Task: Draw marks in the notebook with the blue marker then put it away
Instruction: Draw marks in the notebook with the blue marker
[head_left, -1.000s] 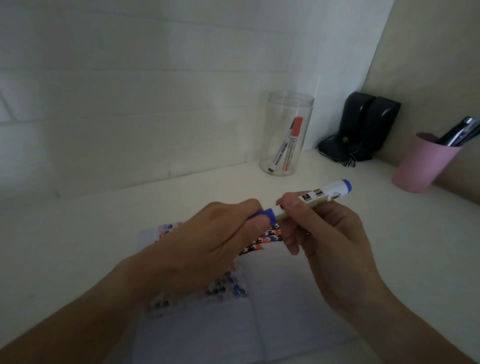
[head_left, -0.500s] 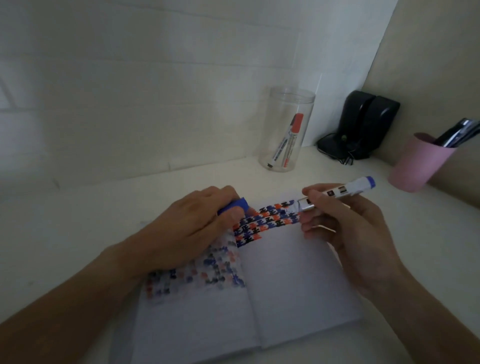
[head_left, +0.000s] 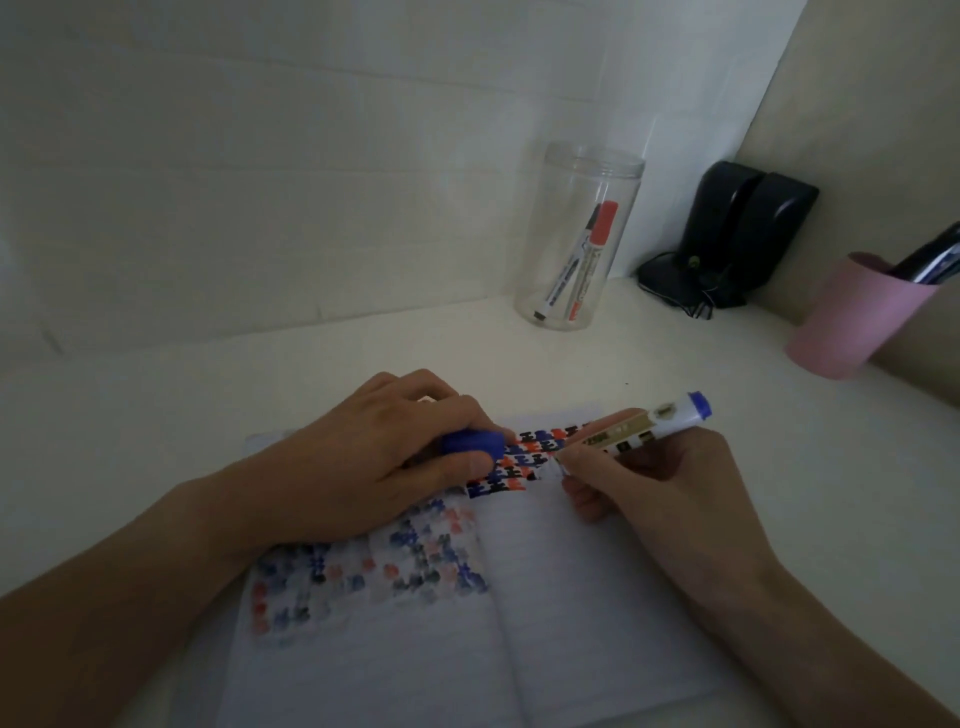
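Observation:
An open notebook lies on the white desk, with rows of blue, red and black marks across the top of its right page and fainter marks on the left page. My right hand grips the blue marker, uncapped, its tip down at the marks near the top of the right page. My left hand rests on the left page and holds the marker's blue cap between thumb and fingers.
A clear plastic jar with a red and a black marker stands at the back wall. A black device with cables sits in the corner. A pink cup with pens stands at the right.
My hands pulled the cap off the marker and moved apart. Both hands came down onto the notebook, and the marker tip now meets the right page.

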